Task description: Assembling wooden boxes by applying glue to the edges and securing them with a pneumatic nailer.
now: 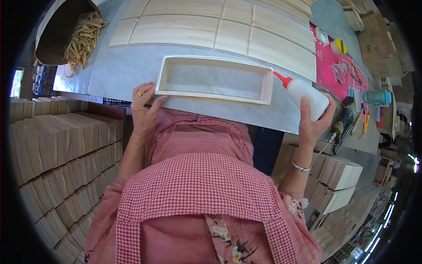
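A shallow rectangular wooden frame (pixel 215 97) lies on the grey tabletop in front of me, a white line of glue along its upper edges. My left hand (pixel 145 104) grips its left end near the front corner, thumb at the near side and fingers around the outside. In my right hand (pixel 314 119) is a white glue bottle (pixel 307 97), tilted with its red nozzle pointing left. The nozzle tip touches or nearly touches the frame's far right corner. Beyond the frame, pale wooden boards (pixel 176 30) lie in rows.
At the far left, a box (pixel 55 31) lies tipped with rubber bands (pixel 83 38) spilling out. Right of the boards are a pink sheet (pixel 324 66), a yellow tape roll (pixel 337 46) and a dark hand tool (pixel 345 121). Wooden pieces are stacked left (pixel 61 141) and right (pixel 336 176).
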{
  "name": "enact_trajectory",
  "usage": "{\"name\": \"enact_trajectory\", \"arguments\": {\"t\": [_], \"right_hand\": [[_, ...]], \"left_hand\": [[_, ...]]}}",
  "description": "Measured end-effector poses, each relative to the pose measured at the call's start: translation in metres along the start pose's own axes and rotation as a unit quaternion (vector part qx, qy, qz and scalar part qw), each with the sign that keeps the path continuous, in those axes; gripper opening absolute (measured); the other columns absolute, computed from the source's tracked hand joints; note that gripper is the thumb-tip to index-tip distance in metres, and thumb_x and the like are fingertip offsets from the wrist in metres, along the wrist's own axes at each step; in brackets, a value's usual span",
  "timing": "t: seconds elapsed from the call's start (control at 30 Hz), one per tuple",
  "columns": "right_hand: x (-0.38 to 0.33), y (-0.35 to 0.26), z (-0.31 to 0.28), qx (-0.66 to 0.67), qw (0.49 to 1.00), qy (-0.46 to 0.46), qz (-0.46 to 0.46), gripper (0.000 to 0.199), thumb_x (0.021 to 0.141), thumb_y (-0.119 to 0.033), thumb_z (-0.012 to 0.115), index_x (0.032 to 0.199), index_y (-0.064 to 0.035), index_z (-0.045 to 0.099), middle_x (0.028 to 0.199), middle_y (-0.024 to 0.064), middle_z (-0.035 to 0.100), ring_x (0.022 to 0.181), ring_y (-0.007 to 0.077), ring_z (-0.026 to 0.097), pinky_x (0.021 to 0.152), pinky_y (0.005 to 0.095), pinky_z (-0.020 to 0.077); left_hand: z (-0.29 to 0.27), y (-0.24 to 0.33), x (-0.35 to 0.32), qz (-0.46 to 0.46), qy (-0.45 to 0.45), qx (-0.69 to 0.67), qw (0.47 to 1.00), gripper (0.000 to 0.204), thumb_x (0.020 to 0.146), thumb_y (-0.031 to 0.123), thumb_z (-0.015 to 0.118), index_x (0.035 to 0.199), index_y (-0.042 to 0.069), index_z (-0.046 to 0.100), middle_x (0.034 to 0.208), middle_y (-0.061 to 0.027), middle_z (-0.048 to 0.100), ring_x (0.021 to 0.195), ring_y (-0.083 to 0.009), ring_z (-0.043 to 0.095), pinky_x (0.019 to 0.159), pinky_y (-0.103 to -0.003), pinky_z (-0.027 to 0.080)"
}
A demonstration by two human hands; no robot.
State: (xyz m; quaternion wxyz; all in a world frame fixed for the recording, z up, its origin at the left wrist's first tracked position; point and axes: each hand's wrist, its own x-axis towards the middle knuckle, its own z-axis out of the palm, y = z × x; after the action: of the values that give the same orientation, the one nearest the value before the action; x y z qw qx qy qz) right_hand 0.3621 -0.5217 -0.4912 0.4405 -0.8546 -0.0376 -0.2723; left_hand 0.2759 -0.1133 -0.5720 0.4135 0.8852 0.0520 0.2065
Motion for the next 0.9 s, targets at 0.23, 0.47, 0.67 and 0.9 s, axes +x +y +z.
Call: {"name": "enact_trajectory", "arguments": {"t": [0.23,0.47,0.67,0.9], "right_hand": [[-0.019,-0.013,-0.026,-0.005,0.999,-0.03,0.034,0.048,0.084,-0.011,0.075,0.126,-0.0045,0.053,0.116,0.0122,0.061,0.101,0.0246,0.059,0.09,0.0348,0.0499],[-0.041,-0.03,-0.047,-0.007,0.998,-0.056,0.034,0.049,0.083,-0.009,0.073,0.127,-0.0044,0.052,0.116,0.012,0.06,0.102,0.0248,0.059,0.09,0.0351,0.05],[-0.045,-0.044,-0.024,0.051,0.995,-0.057,0.066,0.051,0.081,-0.011,0.073,0.127,-0.0043,0.052,0.116,0.0119,0.06,0.101,0.0253,0.058,0.09,0.0349,0.0498],[-0.063,-0.091,0.058,0.179,0.965,-0.164,0.097,0.057,0.078,-0.011,0.076,0.128,-0.0048,0.049,0.118,0.0132,0.058,0.098,0.026,0.059,0.086,0.0357,0.0508]], "left_hand": [[0.0,-0.001,0.0,0.008,0.0,0.001,1.0,0.037,0.08,0.006,0.078,0.117,0.004,0.073,0.115,-0.0067,0.066,0.12,-0.0263,0.053,0.103,-0.036,0.045],[0.0,-0.003,0.0,0.01,0.005,-0.004,1.0,0.037,0.08,0.006,0.079,0.117,0.003,0.073,0.115,-0.0069,0.066,0.119,-0.0267,0.053,0.103,-0.036,0.045],[0.0,-0.007,-0.002,0.012,0.027,-0.014,0.999,0.036,0.077,0.008,0.081,0.112,0.001,0.074,0.112,-0.0083,0.067,0.116,-0.0273,0.056,0.1,-0.036,0.047],[0.006,-0.007,0.001,0.035,0.048,-0.006,0.998,0.035,0.073,0.01,0.083,0.107,0.002,0.076,0.106,-0.0094,0.069,0.111,-0.028,0.058,0.096,-0.037,0.048]]}}
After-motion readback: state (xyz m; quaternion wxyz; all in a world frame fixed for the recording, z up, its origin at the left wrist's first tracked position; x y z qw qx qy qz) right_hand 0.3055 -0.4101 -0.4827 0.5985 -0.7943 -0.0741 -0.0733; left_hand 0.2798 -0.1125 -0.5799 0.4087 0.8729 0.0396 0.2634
